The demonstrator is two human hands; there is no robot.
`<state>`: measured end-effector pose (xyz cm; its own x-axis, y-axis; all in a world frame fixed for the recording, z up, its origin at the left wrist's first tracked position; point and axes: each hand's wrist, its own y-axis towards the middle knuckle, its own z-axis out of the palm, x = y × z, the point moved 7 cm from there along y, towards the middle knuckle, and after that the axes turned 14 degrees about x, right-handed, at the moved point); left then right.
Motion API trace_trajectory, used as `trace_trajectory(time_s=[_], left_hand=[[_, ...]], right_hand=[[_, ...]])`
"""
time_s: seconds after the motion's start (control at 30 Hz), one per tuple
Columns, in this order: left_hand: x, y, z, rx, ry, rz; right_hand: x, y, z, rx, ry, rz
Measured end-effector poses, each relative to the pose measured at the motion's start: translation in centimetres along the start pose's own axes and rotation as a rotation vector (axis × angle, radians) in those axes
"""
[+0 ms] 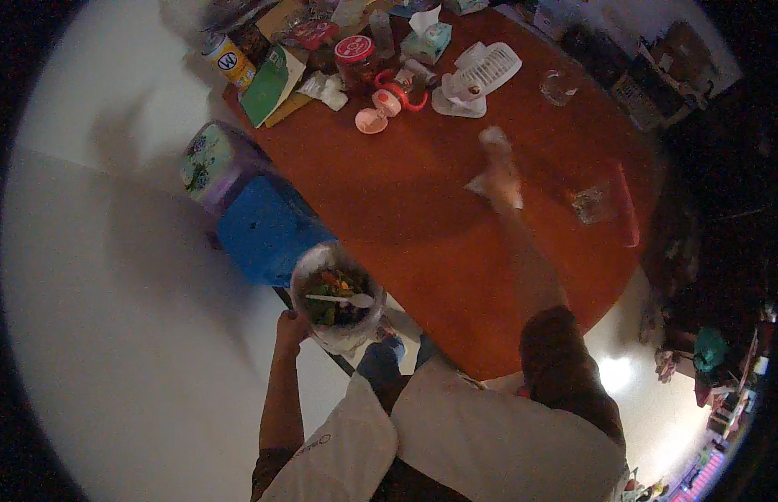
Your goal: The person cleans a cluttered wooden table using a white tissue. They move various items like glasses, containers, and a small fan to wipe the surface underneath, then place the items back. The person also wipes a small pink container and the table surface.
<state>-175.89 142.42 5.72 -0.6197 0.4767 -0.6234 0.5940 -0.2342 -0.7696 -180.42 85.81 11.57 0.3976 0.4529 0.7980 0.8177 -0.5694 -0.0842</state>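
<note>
At the table's near left edge, my left hand (291,329) grips the side of a round, light-coloured container (375,310). Green leafy scraps, orange bits and a white spoon-like piece (335,299) lie inside it. My right hand (507,187), blurred by motion, is stretched out over the reddish-brown wooden table (414,207). White tissue or cloth (478,184) shows around its fingers, pressed at or just above the tabletop; the blur hides which.
Along the far side are a red-lidded jar (355,56), a tissue box (428,42), a pink-lidded cup (389,100), a white plastic holder (489,72) and a green book (272,85). Clear containers (593,204) sit at right. A blue stool or box (263,226) abuts the left edge.
</note>
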Motion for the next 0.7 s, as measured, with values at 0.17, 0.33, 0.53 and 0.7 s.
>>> trace_trajectory(time_s=[0.17, 0.33, 0.53, 0.7], left_hand=[[-2.6, 2.2, 0.2, 0.024, -0.077, 0.111], [-3.3, 3.4, -2.6, 0.064, -0.150, 0.171], [-4.4, 4.0, -7.6, -0.001, -0.120, 0.111], [-6.9, 3.2, -12.4, 0.054, -0.044, 0.101]], right_hand=[[10.0, -5.5, 18.7, 0.465, -0.307, -0.435], [18.1, -15.2, 30.3, 0.444, -0.329, -0.930], [12.2, -6.8, 19.1, 0.519, 0.942, 0.000], [4.6, -4.7, 6.9, -0.066, 0.872, -0.006]])
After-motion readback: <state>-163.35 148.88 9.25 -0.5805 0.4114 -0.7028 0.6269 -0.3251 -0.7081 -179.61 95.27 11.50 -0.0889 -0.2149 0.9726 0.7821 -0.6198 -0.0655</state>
